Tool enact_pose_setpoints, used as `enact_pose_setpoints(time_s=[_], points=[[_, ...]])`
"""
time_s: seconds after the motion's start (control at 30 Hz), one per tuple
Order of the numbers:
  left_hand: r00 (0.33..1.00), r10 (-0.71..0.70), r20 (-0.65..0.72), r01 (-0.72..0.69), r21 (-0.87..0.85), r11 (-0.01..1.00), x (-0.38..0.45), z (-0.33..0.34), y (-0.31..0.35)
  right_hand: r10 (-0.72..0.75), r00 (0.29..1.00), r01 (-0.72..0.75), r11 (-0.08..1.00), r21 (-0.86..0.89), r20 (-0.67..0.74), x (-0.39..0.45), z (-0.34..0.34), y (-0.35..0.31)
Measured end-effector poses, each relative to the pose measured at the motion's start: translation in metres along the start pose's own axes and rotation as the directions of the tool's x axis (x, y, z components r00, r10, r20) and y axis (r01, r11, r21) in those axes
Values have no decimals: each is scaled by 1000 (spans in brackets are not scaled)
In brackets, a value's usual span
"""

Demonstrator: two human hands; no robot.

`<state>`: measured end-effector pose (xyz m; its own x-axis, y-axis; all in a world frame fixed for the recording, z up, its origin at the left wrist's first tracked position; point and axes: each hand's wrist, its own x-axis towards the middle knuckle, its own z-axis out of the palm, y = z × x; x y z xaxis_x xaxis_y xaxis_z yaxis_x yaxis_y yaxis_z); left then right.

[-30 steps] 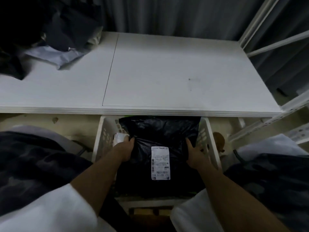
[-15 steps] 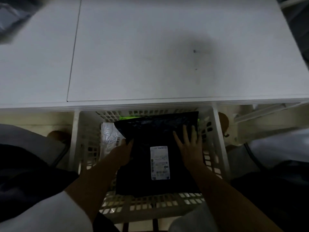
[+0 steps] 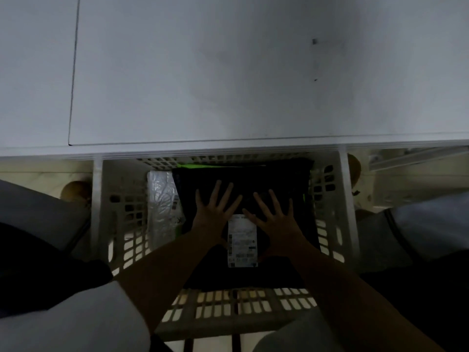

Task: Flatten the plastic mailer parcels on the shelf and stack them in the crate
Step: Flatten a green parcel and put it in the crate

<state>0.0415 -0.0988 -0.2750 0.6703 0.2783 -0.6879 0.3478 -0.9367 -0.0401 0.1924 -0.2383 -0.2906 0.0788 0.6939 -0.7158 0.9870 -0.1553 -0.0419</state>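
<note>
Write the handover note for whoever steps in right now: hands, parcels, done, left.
Left hand and right hand: both flat, fingers spread, pressing the black mailer.
The mailer lies label-up on top in the white crate, below the shelf edge. A clear-wrapped parcel sits at its left; something green shows beneath.
Done: this mailer is in the crate.
Left: finish pressing it flat. No other parcels show on the visible shelf.

matt black plastic mailer (image 3: 243,179), white paper label (image 3: 242,241), perforated white plastic crate (image 3: 121,199), smooth matt shelf (image 3: 228,72)
</note>
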Motion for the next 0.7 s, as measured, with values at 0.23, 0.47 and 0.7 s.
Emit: enact_pose_setpoints(time_s=[0.23, 0.47, 0.7], points=[[993, -97, 63, 100, -34, 994, 9, 27, 8, -8, 1000, 9, 1000, -7, 29, 7, 7, 6], [974, -65, 219, 97, -139, 986, 8, 23, 1, 4, 996, -11, 997, 78, 89, 12, 5, 4], [989, -15, 148, 47, -216, 975, -21, -35, -23, -33, 995, 44, 992, 119, -95, -11, -67, -7]])
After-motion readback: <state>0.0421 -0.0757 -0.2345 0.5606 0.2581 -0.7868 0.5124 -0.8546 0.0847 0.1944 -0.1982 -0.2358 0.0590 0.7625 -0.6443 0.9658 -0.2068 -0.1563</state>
